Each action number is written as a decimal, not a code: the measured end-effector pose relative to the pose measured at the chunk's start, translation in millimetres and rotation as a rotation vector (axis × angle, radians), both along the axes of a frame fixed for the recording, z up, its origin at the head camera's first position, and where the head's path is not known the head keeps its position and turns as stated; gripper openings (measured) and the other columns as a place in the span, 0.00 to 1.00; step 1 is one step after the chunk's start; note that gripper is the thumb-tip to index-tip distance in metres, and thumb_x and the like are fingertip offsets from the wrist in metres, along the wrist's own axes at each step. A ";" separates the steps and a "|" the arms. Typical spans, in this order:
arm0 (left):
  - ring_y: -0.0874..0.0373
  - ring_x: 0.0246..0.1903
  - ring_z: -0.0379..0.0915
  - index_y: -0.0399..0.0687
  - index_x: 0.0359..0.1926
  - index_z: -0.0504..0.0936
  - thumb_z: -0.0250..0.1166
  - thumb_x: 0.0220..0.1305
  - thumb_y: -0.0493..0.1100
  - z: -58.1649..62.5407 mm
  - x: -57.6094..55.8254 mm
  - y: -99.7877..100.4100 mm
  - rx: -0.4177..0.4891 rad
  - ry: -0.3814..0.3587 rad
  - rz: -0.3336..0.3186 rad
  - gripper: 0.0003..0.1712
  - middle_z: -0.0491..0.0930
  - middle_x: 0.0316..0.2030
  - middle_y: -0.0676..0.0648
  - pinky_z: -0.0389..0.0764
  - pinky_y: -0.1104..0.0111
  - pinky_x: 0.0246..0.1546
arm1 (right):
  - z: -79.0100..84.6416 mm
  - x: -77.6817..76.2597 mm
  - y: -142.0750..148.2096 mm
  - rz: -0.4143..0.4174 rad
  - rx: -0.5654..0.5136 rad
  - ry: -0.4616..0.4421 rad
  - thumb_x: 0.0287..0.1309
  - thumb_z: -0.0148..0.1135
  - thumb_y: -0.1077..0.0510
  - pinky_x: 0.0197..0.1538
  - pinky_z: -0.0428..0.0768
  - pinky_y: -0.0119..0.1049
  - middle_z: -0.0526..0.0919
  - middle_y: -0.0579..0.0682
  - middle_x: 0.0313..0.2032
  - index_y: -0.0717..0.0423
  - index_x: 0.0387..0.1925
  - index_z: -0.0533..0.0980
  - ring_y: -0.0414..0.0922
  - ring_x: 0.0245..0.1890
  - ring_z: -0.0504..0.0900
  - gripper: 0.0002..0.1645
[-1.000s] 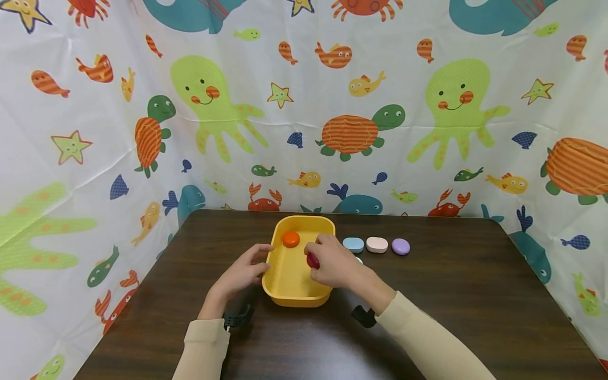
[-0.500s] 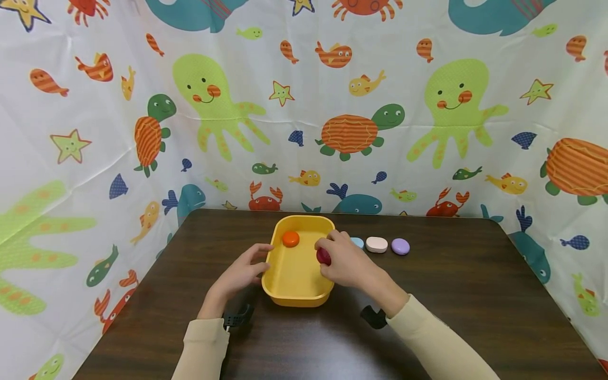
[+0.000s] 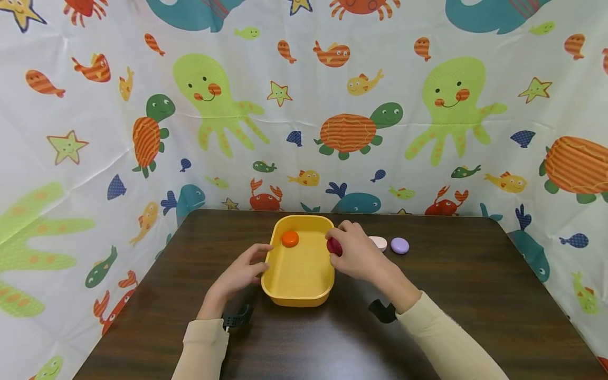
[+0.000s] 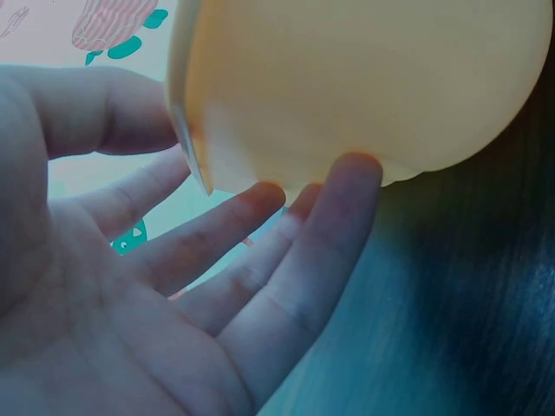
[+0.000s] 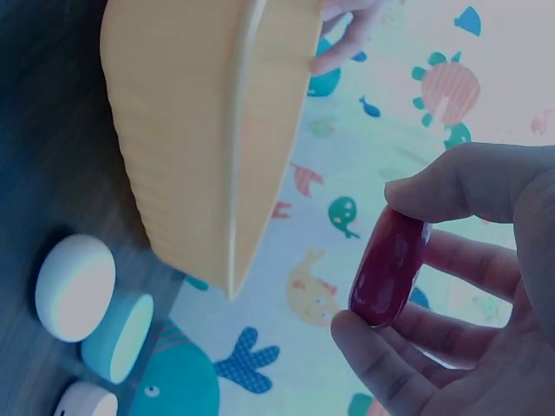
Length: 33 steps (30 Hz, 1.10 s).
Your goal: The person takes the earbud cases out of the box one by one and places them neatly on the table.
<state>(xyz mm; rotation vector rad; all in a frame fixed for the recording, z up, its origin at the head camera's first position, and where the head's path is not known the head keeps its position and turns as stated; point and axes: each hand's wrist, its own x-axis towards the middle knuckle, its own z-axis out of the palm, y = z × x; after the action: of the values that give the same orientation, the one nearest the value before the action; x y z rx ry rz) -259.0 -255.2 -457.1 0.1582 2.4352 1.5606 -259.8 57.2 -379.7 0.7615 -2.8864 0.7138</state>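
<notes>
My right hand pinches a glossy dark red soap bar between thumb and fingertips, just past the right rim of a yellow bin. In the right wrist view the bar is raised beside the bin wall. Inside the bin, toward its far left, lies a round orange soap. With relaxed, spread fingers, my left hand touches the bin's left side. The left wrist view shows its fingertips against the pale outer wall.
Right of the bin on the dark wooden table are a pink soap and a purple soap. A white soap and a blue soap, hidden by my right hand from the head, show beside the bin.
My right hand has moved to the right with the dark red soap bar, from over the bin to its right rim, covering the blue soap in the head view. The left hand stays put.
</notes>
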 end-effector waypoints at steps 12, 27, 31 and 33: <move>0.41 0.58 0.73 0.45 0.72 0.64 0.57 0.74 0.41 0.1 -1.3 -0.5 0.001 -0.004 -0.002 0.29 0.65 0.69 0.35 0.83 0.52 0.52 | -7.2 -10.5 22.4 -0.053 -0.006 0.050 0.54 0.71 0.56 0.43 0.84 0.43 0.77 0.53 0.48 0.53 0.53 0.80 0.51 0.49 0.71 0.23; 0.40 0.59 0.72 0.45 0.72 0.64 0.57 0.74 0.41 0.8 -6.5 -1.9 -0.001 -0.010 -0.009 0.29 0.64 0.70 0.35 0.83 0.51 0.52 | -17.7 -26.9 42.5 -0.094 0.074 0.007 0.52 0.71 0.58 0.41 0.82 0.43 0.77 0.55 0.44 0.57 0.53 0.80 0.53 0.45 0.72 0.25; 0.40 0.59 0.72 0.46 0.72 0.63 0.57 0.74 0.41 -0.1 -9.0 -3.0 0.001 -0.013 -0.014 0.29 0.64 0.70 0.35 0.83 0.52 0.52 | -21.0 -30.0 46.8 -0.103 0.089 -0.017 0.51 0.71 0.57 0.42 0.81 0.43 0.77 0.55 0.44 0.58 0.54 0.80 0.53 0.45 0.72 0.26; 0.40 0.59 0.73 0.45 0.72 0.63 0.57 0.74 0.41 -0.5 -10.3 -3.3 0.001 -0.013 -0.017 0.29 0.64 0.69 0.35 0.83 0.52 0.51 | -23.2 -31.4 48.7 -0.112 0.096 -0.034 0.51 0.71 0.57 0.42 0.82 0.44 0.77 0.55 0.44 0.58 0.54 0.80 0.53 0.45 0.72 0.27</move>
<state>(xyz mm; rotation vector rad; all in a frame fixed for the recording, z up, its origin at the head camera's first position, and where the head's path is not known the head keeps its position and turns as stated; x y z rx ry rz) -269.3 -258.5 -457.6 0.1683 2.4170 1.5505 -291.2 106.0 -402.9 0.5971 -2.9841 0.5853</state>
